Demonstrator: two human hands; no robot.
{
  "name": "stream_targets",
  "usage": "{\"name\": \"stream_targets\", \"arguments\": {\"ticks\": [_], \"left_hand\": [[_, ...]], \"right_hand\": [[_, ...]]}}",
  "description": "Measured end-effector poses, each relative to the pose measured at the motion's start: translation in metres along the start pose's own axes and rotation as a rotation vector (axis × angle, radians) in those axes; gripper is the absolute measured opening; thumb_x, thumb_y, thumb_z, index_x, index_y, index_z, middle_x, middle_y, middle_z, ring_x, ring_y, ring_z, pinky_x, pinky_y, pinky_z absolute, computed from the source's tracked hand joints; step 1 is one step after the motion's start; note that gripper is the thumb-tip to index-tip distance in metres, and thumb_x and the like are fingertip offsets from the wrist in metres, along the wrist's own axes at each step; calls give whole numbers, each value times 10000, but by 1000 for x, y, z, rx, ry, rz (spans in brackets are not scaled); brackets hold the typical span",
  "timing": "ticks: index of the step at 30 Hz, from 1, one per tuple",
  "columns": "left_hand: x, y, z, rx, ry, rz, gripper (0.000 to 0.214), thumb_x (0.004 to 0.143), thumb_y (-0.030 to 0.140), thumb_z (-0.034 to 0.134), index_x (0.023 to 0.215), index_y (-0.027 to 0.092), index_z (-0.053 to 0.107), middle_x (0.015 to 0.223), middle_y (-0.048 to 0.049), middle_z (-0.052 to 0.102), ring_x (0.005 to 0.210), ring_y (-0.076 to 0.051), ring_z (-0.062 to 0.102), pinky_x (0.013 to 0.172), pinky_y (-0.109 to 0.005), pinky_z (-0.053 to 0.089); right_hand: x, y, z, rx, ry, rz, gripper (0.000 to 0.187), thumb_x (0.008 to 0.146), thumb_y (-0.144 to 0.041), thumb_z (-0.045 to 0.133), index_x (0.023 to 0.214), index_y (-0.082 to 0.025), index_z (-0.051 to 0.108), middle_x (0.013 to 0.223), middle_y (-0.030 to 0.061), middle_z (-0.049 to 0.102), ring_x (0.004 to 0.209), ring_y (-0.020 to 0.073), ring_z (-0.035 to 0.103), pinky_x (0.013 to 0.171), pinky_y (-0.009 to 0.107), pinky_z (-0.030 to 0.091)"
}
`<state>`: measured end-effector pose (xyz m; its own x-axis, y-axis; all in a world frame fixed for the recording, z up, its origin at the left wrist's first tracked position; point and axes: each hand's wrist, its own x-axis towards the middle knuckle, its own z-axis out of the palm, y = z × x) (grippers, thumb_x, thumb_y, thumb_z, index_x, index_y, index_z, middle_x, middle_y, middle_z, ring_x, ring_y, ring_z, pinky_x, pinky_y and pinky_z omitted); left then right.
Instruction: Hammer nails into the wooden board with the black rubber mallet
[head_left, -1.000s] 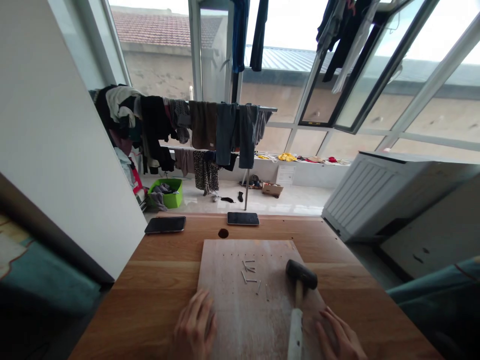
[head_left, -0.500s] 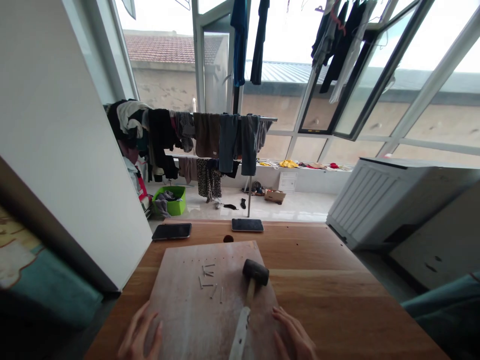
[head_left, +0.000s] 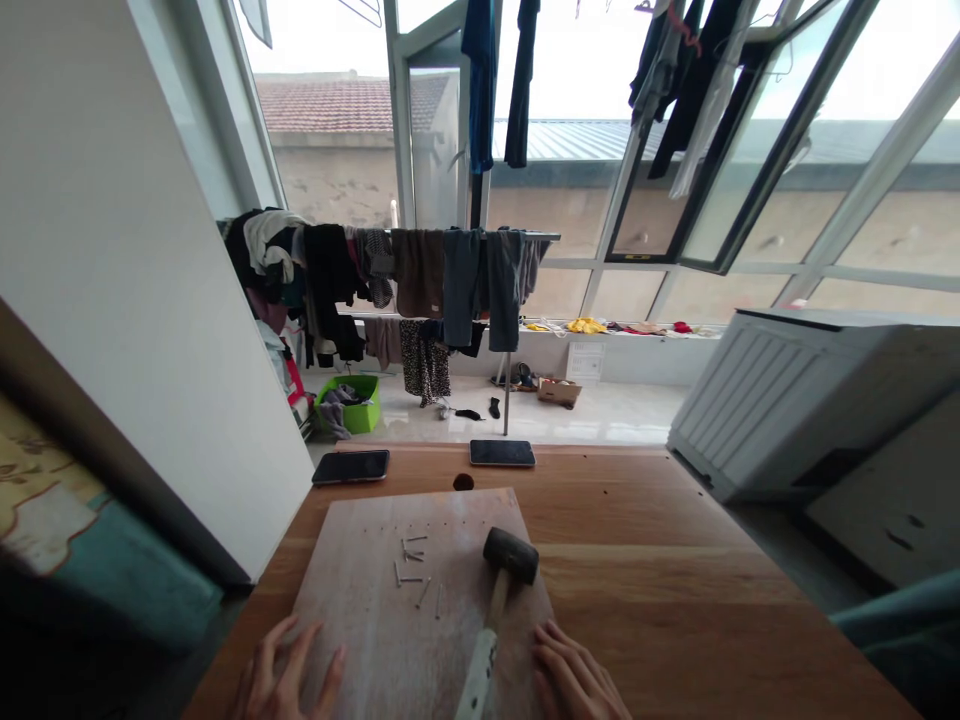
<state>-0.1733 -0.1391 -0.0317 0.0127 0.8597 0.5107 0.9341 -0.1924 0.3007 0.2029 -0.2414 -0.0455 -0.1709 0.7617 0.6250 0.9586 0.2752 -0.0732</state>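
A pale wooden board (head_left: 375,640) lies flat on the brown wooden table. My left hand (head_left: 289,672) rests on its left edge, fingers spread apart. At the right edge my right hand (head_left: 574,672) touches the board with its fingers stretched out. A mallet (head_left: 510,556) with a black head lies on the board's right part, its handle (head_left: 478,672) pointing toward me, and neither hand holds it. Several loose nails (head_left: 409,578) are scattered on the middle of the board. A row of small dark holes or marks runs along its far edge.
Two dark phones lie at the table's far edge, one at left (head_left: 351,466) and one near the middle (head_left: 502,453). A round hole (head_left: 463,482) is in the table (head_left: 675,600). Beyond stand a laundry rack (head_left: 536,236), a green basket (head_left: 363,410) and a white appliance (head_left: 720,400).
My left hand has shifted right, farther onto the board. My right hand has moved slightly left. The board, mallet and nails have shifted slightly; the camera view has also moved a little.
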Motion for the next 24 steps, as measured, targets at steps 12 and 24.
{"name": "stream_targets", "arguments": {"ticks": [12,24], "left_hand": [[26,108,26,-144,-215,364,348,929,383,485,1220,242,616,1276,-81,597,1134,-256,623,934,-422,556],[62,228,82,-304,-528,732,577,959,453,472,1456,171,394,1529,-165,385,1446,-299,290,1140,-520,352]], "right_hand": [[-22,29,-49,67,-30,559,371,987,-415,409,1186,-200,637,1015,99,748,897,227,733,786,328,609],[26,3,-58,169,-310,711,440,928,-508,509,1266,-247,618,876,44,780,769,245,751,675,304,571]]}}
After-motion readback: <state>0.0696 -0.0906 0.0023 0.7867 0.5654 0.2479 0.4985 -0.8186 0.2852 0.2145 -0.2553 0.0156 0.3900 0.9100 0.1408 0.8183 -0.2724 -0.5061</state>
